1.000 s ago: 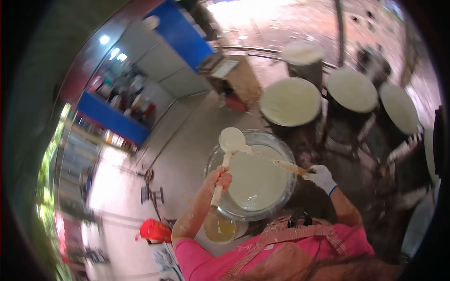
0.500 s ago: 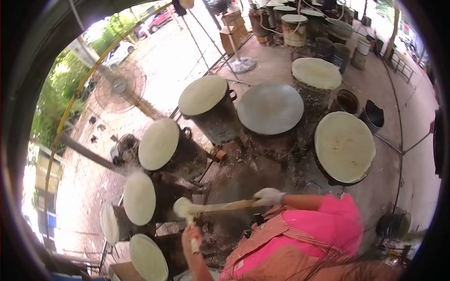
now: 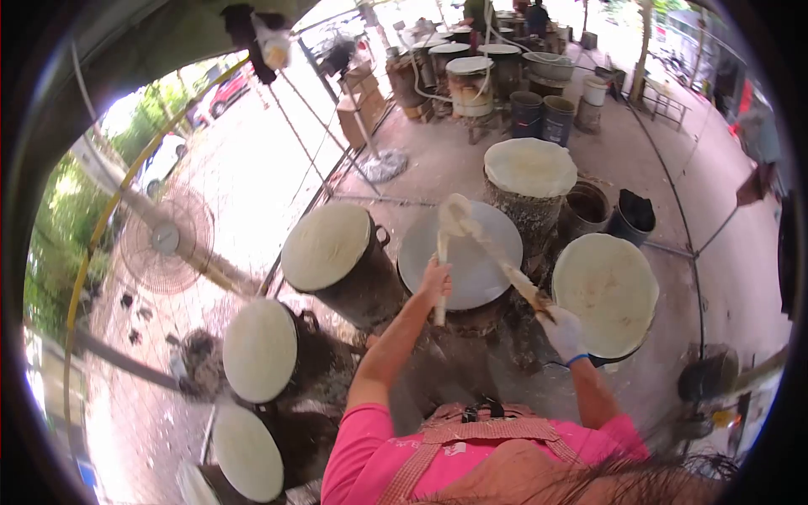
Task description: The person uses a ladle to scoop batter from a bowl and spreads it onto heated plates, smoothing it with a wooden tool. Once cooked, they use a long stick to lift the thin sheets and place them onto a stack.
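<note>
My left hand point(image 3: 436, 282), bare, is closed round a short pale stick point(image 3: 442, 246) held upright. My right hand point(image 3: 562, 332), in a whitish glove with a blue band at the wrist, grips the lower end of a long wooden paddle point(image 3: 520, 282). Stick and paddle meet at a lump of pale dough point(image 3: 457, 216), which hangs over the far part of a bare grey round griddle point(image 3: 412, 257). To the right, a griddle top is covered by a pale round sheet point(image 3: 606, 295); another pale sheet point(image 3: 326, 247) lies on the drum at the left.
More sheet-covered drums point(image 3: 261, 349) stand at the lower left. Behind the griddle are another covered drum point(image 3: 530, 167), dark buckets point(image 3: 526, 114) and a rusty pot point(image 3: 587, 204). A fan point(image 3: 166, 238) stands at the left. People point(image 3: 537, 18) are far back.
Both hands, with the stick, paddle and dough, have moved from the lower middle, near the left drums, up to the bare griddle. The view has shifted, and distant people now show.
</note>
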The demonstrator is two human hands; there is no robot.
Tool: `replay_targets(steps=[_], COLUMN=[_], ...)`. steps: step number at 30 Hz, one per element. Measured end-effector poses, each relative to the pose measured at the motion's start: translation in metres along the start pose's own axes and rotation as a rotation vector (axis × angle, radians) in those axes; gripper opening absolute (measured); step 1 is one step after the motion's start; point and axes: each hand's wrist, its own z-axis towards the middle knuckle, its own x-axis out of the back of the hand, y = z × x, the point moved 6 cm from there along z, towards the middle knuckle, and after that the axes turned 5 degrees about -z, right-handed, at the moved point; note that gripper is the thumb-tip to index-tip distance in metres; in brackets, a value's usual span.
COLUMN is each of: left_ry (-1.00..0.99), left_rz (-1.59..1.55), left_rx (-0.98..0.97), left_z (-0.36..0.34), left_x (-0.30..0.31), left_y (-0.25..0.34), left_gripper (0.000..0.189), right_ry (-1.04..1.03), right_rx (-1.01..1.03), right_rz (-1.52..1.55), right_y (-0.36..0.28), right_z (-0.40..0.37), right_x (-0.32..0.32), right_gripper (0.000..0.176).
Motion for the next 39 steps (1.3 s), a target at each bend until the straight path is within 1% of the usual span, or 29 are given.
replay_targets(steps=[2,3,4,6,7,9,10,12,13,14,15,16,17,18,20,21,22,24,26,28,29,30,31,32,34,36,37,38,39], left_ry=[-0.036,-0.045,-0.076,0.393,0.389,0.388,0.396,0.384,0.390,0.382,0.373,0.375,0.366,0.348,0.194,0.144,0.102,0.235,0.227,0.204,0.196,0.182,0.184,0.193,0.157,0.115,0.097,0.052,0.019], left_rz=[0.085,0.129,0.135,1.074,1.071,1.197,1.180,1.233,1.238,1.092,0.960,0.985,0.914,0.832,0.761,0.717,0.669,0.534,0.839,0.819,0.793,0.802,0.720,0.636,0.443,0.430,0.430,0.484,0.548], left_rx=[-0.045,-0.087,-0.081,-0.702,-0.711,-0.546,-0.539,-0.576,-0.558,-0.515,-0.477,-0.491,-0.672,-0.838,-0.892,-0.876,-0.854,-0.078,-0.481,-0.490,-0.459,-0.437,-0.337,-0.230,-0.082,-0.350,-0.378,-0.417,-0.438], left_z=[0.059,0.088,0.123,0.159,0.147,0.087,0.082,0.074,0.064,0.057,0.054,0.060,0.063,0.054,0.030,0.031,0.033,-0.032,-0.011,-0.037,-0.055,-0.057,-0.048,-0.043,-0.074,-0.087,-0.085,-0.089,-0.100], left_x=[-0.007,0.000,0.014,0.050,0.046,0.031,0.028,0.020,0.009,-0.005,-0.004,0.006,0.018,0.026,0.053,0.084,0.112,0.130,0.207,0.200,0.201,0.205,0.207,0.209,0.182,0.179,0.179,0.184,0.193], left_y=[-0.009,-0.017,-0.032,-0.019,-0.001,0.020,0.024,0.034,0.045,0.066,0.082,0.092,0.106,0.115,0.110,0.085,0.056,0.022,-0.030,-0.024,-0.028,-0.030,-0.029,-0.028,0.007,0.033,0.041,0.042,0.036], left_gripper=[0.051,0.058,0.058,0.065,0.065,0.068,0.068,0.069,0.069,0.069,0.069,0.069,0.069,0.068,0.068,0.068,0.069,0.071,0.075,0.077,0.078,0.078,0.078,0.079,0.075,0.072,0.072,0.070,0.069], right_ry=[-0.274,-0.250,-0.281,-0.310,-0.216,-0.046,-0.058,0.180,-0.047,-0.054,-0.105,-0.141,-0.139,-0.080,-0.042,-0.015,-0.063,-0.121,-0.156,-0.040,0.064,0.064,0.115,-0.064,-0.172,-0.115,-0.072,0.063,0.005], right_rx=[-0.199,-0.226,-0.277,-0.335,-0.410,-0.546,-0.539,-0.424,-0.416,-0.422,-0.368,-0.304,-0.341,-0.433,-0.666,-0.528,-0.414,-0.316,-0.396,-0.524,-0.686,-0.631,-0.536,-0.605,-0.394,-0.432,-0.558,-0.680,-0.711], right_rz=[-0.342,-0.346,-0.401,-0.458,-0.165,0.432,0.418,0.529,0.157,0.172,-0.128,-0.428,-0.432,-0.164,0.446,0.363,0.212,-0.219,-0.208,0.163,0.593,0.599,0.677,0.569,0.088,0.290,0.452,0.697,0.723], right_y=[-0.005,0.001,0.016,0.045,0.066,0.083,0.082,0.045,0.048,0.046,0.041,0.043,0.059,0.062,0.055,0.036,0.027,0.007,0.020,0.066,0.068,0.041,0.019,0.010,-0.022,0.001,0.019,0.055,0.042], right_z=[0.018,0.023,0.028,0.029,0.030,0.024,0.033,0.055,0.066,0.071,0.073,0.080,0.082,0.080,0.079,0.091,0.106,0.125,0.117,0.088,0.073,0.068,0.073,0.080,0.101,0.096,0.087,0.075,0.070], right_x=[-0.049,-0.063,-0.077,-0.088,-0.084,-0.097,-0.114,-0.131,-0.149,-0.145,-0.134,-0.128,-0.130,-0.130,-0.177,-0.187,-0.198,-0.168,-0.128,-0.143,-0.182,-0.198,-0.216,-0.230,-0.184,-0.145,-0.138,-0.163,-0.173], right_gripper=[0.036,0.036,0.036,0.036,0.032,0.027,0.027,0.027,0.027,0.027,0.027,0.026,0.027,0.028,0.032,0.036,0.035,0.032,0.030,0.031,0.029,0.032,0.033,0.032,0.028,0.026,0.024,0.024,0.024])
